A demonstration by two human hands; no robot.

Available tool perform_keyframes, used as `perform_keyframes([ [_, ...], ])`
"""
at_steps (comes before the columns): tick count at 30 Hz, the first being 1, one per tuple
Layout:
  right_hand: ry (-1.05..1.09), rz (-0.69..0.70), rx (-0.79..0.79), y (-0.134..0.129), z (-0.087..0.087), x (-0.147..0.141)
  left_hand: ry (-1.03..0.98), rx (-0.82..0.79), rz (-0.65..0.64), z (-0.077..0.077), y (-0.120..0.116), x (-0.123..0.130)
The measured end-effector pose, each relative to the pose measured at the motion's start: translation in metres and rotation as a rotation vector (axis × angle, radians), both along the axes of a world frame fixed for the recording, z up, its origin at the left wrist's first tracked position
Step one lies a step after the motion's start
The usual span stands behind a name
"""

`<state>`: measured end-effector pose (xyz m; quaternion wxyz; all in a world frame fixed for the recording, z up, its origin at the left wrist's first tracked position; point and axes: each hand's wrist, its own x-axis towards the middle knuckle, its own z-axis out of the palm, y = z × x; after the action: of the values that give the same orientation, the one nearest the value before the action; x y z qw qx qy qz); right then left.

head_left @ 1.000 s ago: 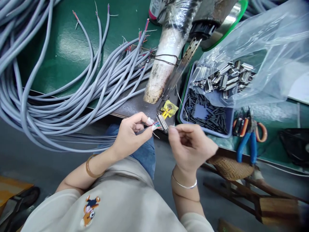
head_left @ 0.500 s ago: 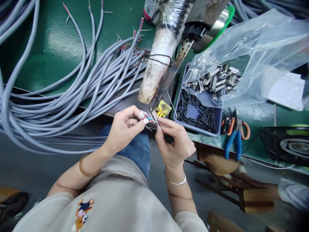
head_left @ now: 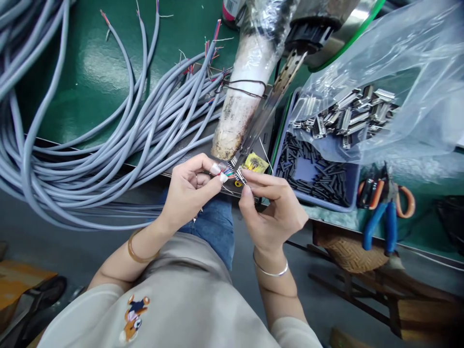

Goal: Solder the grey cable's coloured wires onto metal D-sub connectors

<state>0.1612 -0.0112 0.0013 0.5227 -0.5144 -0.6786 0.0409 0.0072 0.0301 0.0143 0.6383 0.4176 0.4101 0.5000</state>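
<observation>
My left hand (head_left: 194, 186) pinches the stripped end of a grey cable, and its thin coloured wires (head_left: 229, 172) fan out past the fingertips. Between thumb and fingers, my right hand (head_left: 273, 205) grips a small metal connector (head_left: 237, 171), which meets the wire ends. Right above the connector is the tip of a soldering iron (head_left: 250, 133), with a wrapped white tube (head_left: 241, 92) beside it. Behind my right fingertips lies a yellow piece (head_left: 255, 163) on the bench edge. Whether any wire is joined to the connector is too small to tell.
Grey cables (head_left: 145, 135) cover the bench's left side. A blue tray (head_left: 348, 205) at right holds black sleeves and a plastic bag (head_left: 409, 58) of metal connectors. Blue-handled pliers (head_left: 379, 224) lie beyond it. A wooden stool (head_left: 416, 314) stands below.
The view has shifted, so most things appear further right. The connector has moved up against the soldering iron's tip, with both hands still holding their items.
</observation>
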Motion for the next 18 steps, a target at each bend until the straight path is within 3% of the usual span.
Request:
perform_keyframes([
  [8, -0.076, -0.019, 0.028, 0.0016, 0.0071, -0.0005, 0.014, 0.021, 0.025, 0.0072, 0.0016, 0.0009],
  [18, -0.107, -0.016, 0.011, -0.0034, 0.0046, 0.0012, 0.048, -0.014, -0.015, 0.0031, -0.0039, -0.0012],
])
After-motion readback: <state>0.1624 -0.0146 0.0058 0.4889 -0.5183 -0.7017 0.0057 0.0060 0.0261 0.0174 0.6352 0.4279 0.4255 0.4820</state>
